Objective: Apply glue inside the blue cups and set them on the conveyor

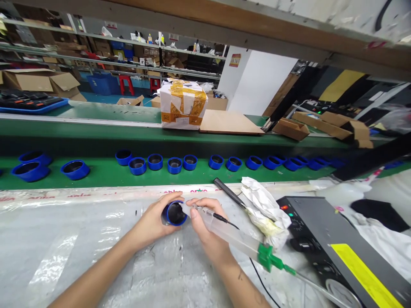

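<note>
So over on the left a few bigger blue lids (32,169) sit on the green belt (102,174); then a long row of small blue caps (175,164) runs off to the right along it; behind that there's a taped-up box (182,104) and a flat cardboard sheet (229,122) just beside it. Nearer the person, a black pen-like tool (229,192) lies against a crumpled rag (265,207); right of that is a black control box (337,239) with a yellow label. Nothing's blocking the hands. The table (64,239) is covered in wrinkly clear plastic; warehouse shelves (96,47) full of cartons at the back.

The left hand (153,223) has its fingers wrapped round a blue cap (174,213), tipped on its side with the open end facing us; the right hand (205,226) is pinching a syringe (231,235) near its front, nozzle right at the cap's rim, green fitting trailing off lower right.
</note>
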### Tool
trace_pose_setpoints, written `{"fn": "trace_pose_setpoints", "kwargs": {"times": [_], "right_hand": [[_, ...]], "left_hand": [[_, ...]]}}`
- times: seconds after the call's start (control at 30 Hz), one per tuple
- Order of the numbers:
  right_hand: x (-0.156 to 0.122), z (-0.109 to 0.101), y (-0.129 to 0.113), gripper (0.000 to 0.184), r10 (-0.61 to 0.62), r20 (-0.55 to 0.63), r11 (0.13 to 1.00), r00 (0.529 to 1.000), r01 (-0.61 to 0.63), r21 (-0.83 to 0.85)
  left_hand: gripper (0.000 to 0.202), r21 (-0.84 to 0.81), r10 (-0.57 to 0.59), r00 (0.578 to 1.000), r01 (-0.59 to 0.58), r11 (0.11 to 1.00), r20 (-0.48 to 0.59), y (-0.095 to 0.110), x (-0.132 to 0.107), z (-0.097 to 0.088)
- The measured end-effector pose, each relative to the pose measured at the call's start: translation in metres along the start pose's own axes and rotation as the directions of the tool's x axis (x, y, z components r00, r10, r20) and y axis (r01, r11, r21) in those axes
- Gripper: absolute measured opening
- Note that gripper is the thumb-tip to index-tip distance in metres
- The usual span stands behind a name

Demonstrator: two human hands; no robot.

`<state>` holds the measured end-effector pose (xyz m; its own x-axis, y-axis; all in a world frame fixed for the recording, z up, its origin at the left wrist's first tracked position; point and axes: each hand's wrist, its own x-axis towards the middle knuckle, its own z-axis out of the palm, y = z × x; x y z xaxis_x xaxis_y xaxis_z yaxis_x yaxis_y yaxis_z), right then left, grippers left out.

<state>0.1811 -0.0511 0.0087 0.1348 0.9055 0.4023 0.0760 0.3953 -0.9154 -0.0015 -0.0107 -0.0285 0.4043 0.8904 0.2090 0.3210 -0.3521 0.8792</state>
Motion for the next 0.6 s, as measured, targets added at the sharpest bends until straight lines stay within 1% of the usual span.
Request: {"fn": "trace_pose_setpoints", "kwargs": {"times": [0.17, 0.3, 0.43, 0.6], "right_hand": [[0.0003, -0.0013, 0.0022, 0.01, -0.028, -0.005, 1.0, 1.0, 0.028, 0.007], [0.0001, -0.0027, 0.0036, 0.012, -0.043, -0.004, 0.999, 0.999, 0.043, -0.006], [0.0005, -0.0035, -0.0001, 0.012, -0.052, -0.013, 0.998, 0.999, 0.052, -0.039], [0.0012, -0.004, -0.0046, 0.013, -0.09, -0.015, 0.993, 0.996, 0.089, -0.072]], "left_hand": [[0.072, 0.024, 0.013, 1.0, -0.013, 1.0, -0.01, 0.0011, -0.0005, -0.0003], [0.073, 0.005, 0.013, 1.0, -0.013, 1.0, -0.017, 0.0046, -0.0001, -0.0003], [0.076, -0.029, 0.017, 1.0, -0.017, 0.999, -0.016, 0.0056, -0.0005, -0.0006], [0.075, -0.019, 0.011, 1.0, -0.011, 1.0, -0.012, 0.0016, -0.0019, -0.0006]]}}
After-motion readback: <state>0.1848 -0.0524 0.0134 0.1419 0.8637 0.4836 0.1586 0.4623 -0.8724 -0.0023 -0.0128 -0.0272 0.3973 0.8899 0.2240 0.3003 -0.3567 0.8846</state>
